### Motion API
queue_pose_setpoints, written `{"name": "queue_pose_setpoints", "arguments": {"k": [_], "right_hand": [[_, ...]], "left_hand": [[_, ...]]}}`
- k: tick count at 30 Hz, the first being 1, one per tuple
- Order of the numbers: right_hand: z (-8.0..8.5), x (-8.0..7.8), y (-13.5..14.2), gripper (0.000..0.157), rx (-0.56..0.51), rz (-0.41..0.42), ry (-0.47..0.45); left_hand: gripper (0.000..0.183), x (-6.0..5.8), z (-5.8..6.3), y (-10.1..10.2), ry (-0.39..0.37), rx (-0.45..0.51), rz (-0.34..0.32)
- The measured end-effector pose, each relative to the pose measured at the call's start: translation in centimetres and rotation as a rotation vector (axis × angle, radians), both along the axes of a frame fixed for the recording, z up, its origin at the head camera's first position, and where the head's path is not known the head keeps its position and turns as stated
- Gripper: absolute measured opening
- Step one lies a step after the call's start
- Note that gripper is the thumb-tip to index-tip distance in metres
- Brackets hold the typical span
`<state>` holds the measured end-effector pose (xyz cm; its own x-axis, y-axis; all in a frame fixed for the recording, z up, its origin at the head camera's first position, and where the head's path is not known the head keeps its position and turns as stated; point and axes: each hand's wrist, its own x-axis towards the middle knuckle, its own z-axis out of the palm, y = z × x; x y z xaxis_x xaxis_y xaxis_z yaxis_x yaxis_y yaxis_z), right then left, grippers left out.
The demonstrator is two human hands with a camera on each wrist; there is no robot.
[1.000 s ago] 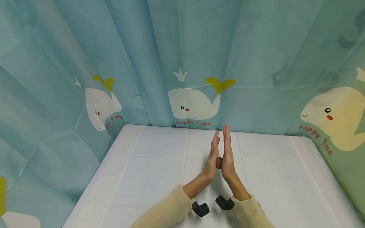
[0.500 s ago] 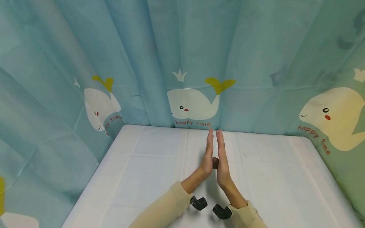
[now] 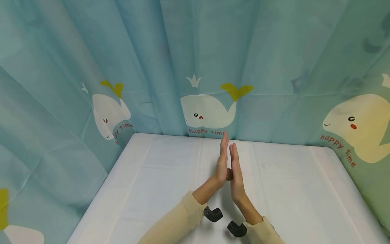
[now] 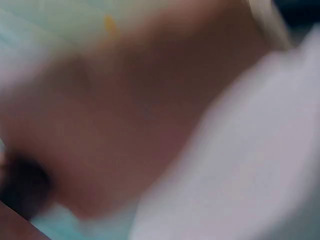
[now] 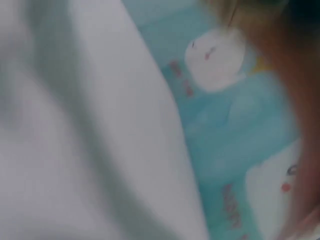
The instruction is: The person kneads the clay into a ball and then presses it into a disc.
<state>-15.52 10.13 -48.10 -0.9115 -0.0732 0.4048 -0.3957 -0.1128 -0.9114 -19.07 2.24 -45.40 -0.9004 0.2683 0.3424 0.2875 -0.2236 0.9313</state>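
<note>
A small brown ball point(image 3: 230, 174) sits between two flat palms, over the middle of the table. My left hand point(image 3: 222, 166) presses on it from the left, fingers straight and pointing away from me. From the other side my right hand point(image 3: 237, 176) presses with straight fingers too, its fingertips a little nearer me than the left ones. In the left wrist view the left hand point(image 4: 115, 120) is a blur, with the dark ball point(image 4: 25, 187) at the lower left. At the edge of the right wrist view the right hand point(image 5: 302, 85) is also blurred, and no ball shows there.
A white-covered table point(image 3: 170, 162) lies under the hands. Behind it and at both sides hangs a blue-green curtain point(image 3: 268, 61) printed with whales. A black wrist camera point(image 3: 213, 215) sticks out by the left cuff, another black camera point(image 3: 237, 229) by the right.
Both hands have shifted slightly left with the ball between them. My left hand has slid forward and my right hand back, so the left fingertips are now farther out.
</note>
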Motion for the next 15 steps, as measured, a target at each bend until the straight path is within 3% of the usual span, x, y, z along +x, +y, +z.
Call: {"name": "queue_pose_setpoints", "arguments": {"k": [3,7,11,15], "right_hand": [[1.2,0.3,-0.2,0.056,0.014,-0.017,0.050],[2.3,-1.1,1.0,0.054,0.042,-0.080,0.022],[1.5,-2.7,2.5,0.053,0.062,-0.095,-0.024],[-0.3,-1.8,1.8,0.054,0.053,-0.074,-0.026]], "left_hand": [[0.061,-0.3,-1.4,0.2,-0.034,-0.036,0.016],[0.063,1.1,-2.2,0.8,-0.091,-0.014,-0.046],[0.062,2.4,-1.0,1.1,-0.085,0.040,-0.078],[0.063,1.7,0.3,0.6,-0.106,0.056,-0.072]]}}
